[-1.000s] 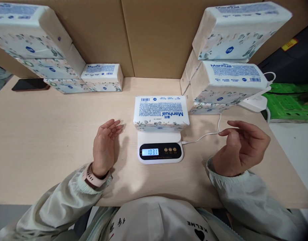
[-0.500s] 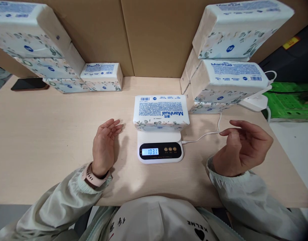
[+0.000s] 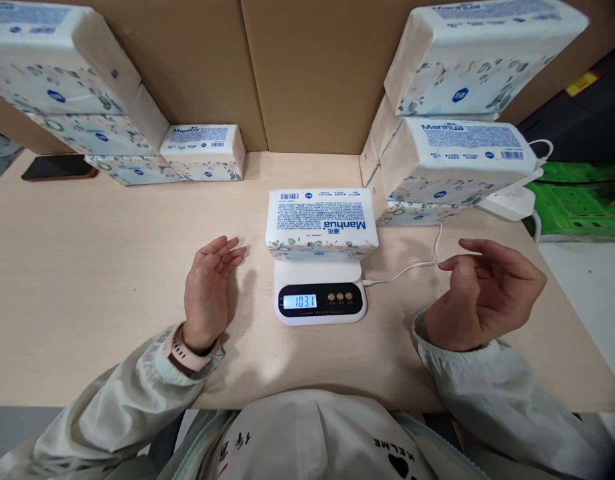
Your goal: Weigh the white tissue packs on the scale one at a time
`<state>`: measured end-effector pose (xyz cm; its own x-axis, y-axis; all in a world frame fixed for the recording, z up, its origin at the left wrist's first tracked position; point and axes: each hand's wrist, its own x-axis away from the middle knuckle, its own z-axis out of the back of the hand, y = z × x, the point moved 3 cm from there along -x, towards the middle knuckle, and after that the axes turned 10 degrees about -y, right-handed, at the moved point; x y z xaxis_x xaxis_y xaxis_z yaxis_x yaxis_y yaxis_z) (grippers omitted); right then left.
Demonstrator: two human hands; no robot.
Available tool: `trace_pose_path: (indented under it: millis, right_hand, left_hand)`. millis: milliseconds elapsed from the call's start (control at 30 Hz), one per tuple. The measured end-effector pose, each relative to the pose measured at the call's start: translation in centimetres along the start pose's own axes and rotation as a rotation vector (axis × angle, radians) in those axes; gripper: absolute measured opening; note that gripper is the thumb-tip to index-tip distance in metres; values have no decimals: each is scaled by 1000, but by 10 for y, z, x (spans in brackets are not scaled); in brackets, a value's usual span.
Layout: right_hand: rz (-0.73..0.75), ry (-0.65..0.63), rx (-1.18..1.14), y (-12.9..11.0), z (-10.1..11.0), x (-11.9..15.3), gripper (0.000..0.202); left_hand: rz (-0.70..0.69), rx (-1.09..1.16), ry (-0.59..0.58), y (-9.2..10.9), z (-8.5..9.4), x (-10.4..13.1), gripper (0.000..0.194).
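Note:
A pack of Manhua tissues [image 3: 321, 223] lies on the white digital scale [image 3: 320, 319], its printing upside down to me. The lit display [image 3: 300, 302] reads 103.1. To the left of the scale, my left hand [image 3: 210, 293] rests on its edge on the table, fingers loosely stretched, holding nothing. My right hand [image 3: 480, 293] is right of the scale, palm turned inward with bent, parted fingers and nothing in it. Neither hand touches the pack or the scale.
Stacked tissue packs stand at the back left [image 3: 100, 137] and back right [image 3: 452, 160], before a cardboard panel [image 3: 312, 80]. A phone [image 3: 60, 167] lies far left. A white cable [image 3: 402, 272] runs from the scale toward a power strip [image 3: 510, 203]. A green crate [image 3: 582, 203] stands beyond the table's right edge.

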<state>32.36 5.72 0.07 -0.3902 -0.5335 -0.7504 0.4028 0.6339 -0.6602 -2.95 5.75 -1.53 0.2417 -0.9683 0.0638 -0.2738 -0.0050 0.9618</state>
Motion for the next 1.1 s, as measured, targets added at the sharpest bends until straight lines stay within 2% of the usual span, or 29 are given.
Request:
trace_pose_path:
  millis: [333, 700, 1100]
  right_hand:
    - [5, -18, 23, 2, 2, 1, 29]
    - [-1, -21, -9, 1, 1, 1, 32]
    - [-49, -25, 28, 2, 2, 1, 27]
  left_hand:
    - [-13, -14, -6, -1, 2, 0, 49]
    - [5, 8, 9, 0, 1, 0, 51]
    - [-3, 14, 13, -2, 2, 0, 55]
